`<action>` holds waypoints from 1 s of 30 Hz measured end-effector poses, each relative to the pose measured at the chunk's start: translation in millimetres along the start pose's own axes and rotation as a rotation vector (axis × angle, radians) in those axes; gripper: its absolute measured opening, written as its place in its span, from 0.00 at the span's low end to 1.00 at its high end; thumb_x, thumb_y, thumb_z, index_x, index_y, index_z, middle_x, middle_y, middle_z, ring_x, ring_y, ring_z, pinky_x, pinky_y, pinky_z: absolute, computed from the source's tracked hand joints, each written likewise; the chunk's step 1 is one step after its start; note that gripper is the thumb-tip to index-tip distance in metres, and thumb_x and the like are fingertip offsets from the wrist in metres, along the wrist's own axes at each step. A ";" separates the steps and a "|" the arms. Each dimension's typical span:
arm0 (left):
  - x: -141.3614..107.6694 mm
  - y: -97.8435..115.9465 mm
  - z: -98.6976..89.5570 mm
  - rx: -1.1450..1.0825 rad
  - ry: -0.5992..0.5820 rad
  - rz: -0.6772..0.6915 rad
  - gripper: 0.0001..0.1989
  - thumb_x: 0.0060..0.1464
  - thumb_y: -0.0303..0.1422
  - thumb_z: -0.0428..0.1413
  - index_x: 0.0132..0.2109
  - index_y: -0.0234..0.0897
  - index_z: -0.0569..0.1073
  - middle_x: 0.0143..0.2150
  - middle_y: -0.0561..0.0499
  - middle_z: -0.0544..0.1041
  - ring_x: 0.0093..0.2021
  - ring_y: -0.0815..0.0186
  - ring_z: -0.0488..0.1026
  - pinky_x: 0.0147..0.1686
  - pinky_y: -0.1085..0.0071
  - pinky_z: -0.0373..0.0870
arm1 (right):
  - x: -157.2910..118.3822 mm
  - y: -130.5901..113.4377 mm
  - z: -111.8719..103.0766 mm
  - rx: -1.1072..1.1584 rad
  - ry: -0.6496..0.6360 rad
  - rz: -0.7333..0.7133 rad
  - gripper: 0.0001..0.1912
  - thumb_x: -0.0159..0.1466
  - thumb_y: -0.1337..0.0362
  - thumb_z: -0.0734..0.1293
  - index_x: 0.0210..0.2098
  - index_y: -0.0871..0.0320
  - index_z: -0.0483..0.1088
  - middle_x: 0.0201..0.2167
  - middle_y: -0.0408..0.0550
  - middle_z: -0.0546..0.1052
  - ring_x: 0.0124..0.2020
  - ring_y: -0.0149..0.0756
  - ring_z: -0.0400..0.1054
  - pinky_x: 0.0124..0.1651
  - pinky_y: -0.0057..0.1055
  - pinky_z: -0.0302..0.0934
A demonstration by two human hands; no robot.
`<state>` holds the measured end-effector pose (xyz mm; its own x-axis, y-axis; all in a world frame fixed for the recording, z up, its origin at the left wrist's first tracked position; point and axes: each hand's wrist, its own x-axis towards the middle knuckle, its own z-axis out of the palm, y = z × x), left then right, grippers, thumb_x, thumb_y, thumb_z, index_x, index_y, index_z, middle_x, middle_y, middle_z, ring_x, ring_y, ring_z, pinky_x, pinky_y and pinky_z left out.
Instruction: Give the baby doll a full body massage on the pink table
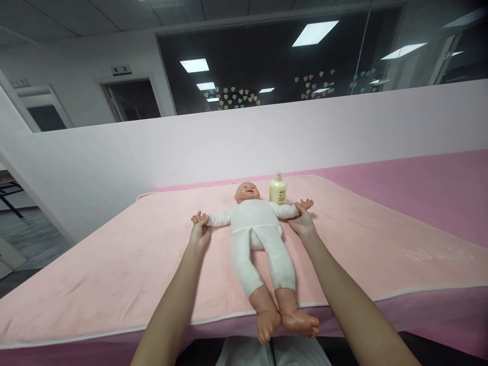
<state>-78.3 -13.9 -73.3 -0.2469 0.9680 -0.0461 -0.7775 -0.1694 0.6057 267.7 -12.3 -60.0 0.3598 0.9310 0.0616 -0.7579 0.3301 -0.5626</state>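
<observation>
A baby doll (255,218) with a white cloth body lies on its back on a pink towel (125,264), its head away from me and its feet over the near edge. Both doll arms are stretched out sideways. My left hand (200,233) is closed around the doll's wrist on the left. On the other side, my right hand (303,221) grips the doll's forearm near its hand, with thumb on top and fingers underneath. A pale yellow pump bottle (278,190) stands upright just beyond the doll's shoulder on the right.
The towel covers most of a pink padded surface (438,188). Behind it runs a low white wall (213,147), with a dark window (267,66) above bearing heart stickers. Grey floor and a dark-legged piece of furniture (11,198) show at the far left.
</observation>
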 end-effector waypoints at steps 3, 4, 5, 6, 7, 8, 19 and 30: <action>-0.1 0.4 0.0 -0.005 0.004 -0.001 0.21 0.49 0.15 0.53 0.45 0.45 0.69 0.42 0.54 0.70 0.39 0.78 0.70 0.49 0.77 0.66 | -2.1 -2.1 2.3 0.011 0.042 0.037 0.13 0.54 0.70 0.65 0.38 0.48 0.63 0.32 0.32 0.71 0.33 0.24 0.69 0.43 0.28 0.68; -0.2 0.5 -0.1 -0.006 0.005 -0.003 0.21 0.49 0.15 0.53 0.45 0.45 0.69 0.41 0.55 0.70 0.39 0.78 0.70 0.48 0.77 0.66 | -2.3 -2.5 2.5 0.018 0.054 0.038 0.12 0.54 0.69 0.65 0.36 0.49 0.63 0.31 0.32 0.71 0.32 0.24 0.69 0.43 0.27 0.68; -0.4 0.6 -0.2 -0.006 0.004 -0.004 0.21 0.49 0.15 0.53 0.45 0.45 0.69 0.41 0.55 0.70 0.39 0.78 0.70 0.48 0.77 0.66 | -2.2 -2.9 2.4 0.024 0.058 0.040 0.10 0.54 0.69 0.65 0.35 0.50 0.63 0.30 0.32 0.71 0.32 0.24 0.69 0.43 0.27 0.68; -0.7 0.7 -0.2 -0.006 0.003 -0.005 0.21 0.49 0.15 0.53 0.45 0.45 0.69 0.41 0.55 0.70 0.39 0.78 0.70 0.48 0.77 0.66 | -2.0 -3.1 2.1 0.029 0.057 0.045 0.09 0.54 0.68 0.65 0.34 0.51 0.63 0.30 0.33 0.71 0.32 0.25 0.69 0.43 0.28 0.67; -1.1 0.9 -0.2 -0.004 0.001 -0.005 0.20 0.49 0.15 0.53 0.44 0.45 0.69 0.40 0.55 0.70 0.38 0.78 0.70 0.48 0.78 0.66 | -1.7 -3.3 1.6 0.035 0.054 0.051 0.08 0.54 0.68 0.65 0.33 0.51 0.63 0.30 0.33 0.71 0.32 0.25 0.69 0.43 0.28 0.67; -1.6 1.0 -0.1 -0.002 -0.002 -0.004 0.20 0.49 0.16 0.53 0.44 0.45 0.69 0.40 0.55 0.70 0.38 0.78 0.70 0.48 0.78 0.65 | -1.4 -3.4 1.2 0.043 0.053 0.057 0.07 0.55 0.67 0.65 0.33 0.52 0.63 0.30 0.34 0.71 0.32 0.25 0.69 0.43 0.29 0.67; -5.7 2.3 2.4 -0.004 0.018 -0.016 0.20 0.49 0.16 0.53 0.44 0.45 0.69 0.38 0.56 0.70 0.36 0.79 0.70 0.47 0.78 0.66 | -9.8 -4.7 6.8 0.017 0.061 0.094 0.05 0.60 0.59 0.62 0.30 0.51 0.62 0.28 0.35 0.72 0.32 0.28 0.69 0.38 0.28 0.68; -3.7 1.2 -0.1 0.014 0.033 -0.021 0.18 0.49 0.18 0.54 0.45 0.44 0.69 0.39 0.54 0.71 0.37 0.76 0.71 0.45 0.77 0.67 | -9.4 -4.5 3.7 0.035 0.021 0.000 0.08 0.55 0.67 0.66 0.30 0.52 0.60 0.27 0.33 0.70 0.30 0.26 0.68 0.38 0.29 0.68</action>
<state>-78.4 -17.7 -72.5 -0.2502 0.9645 -0.0850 -0.7743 -0.1466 0.6157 265.7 -22.0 -55.0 0.3713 0.9275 0.0438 -0.7763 0.3360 -0.5333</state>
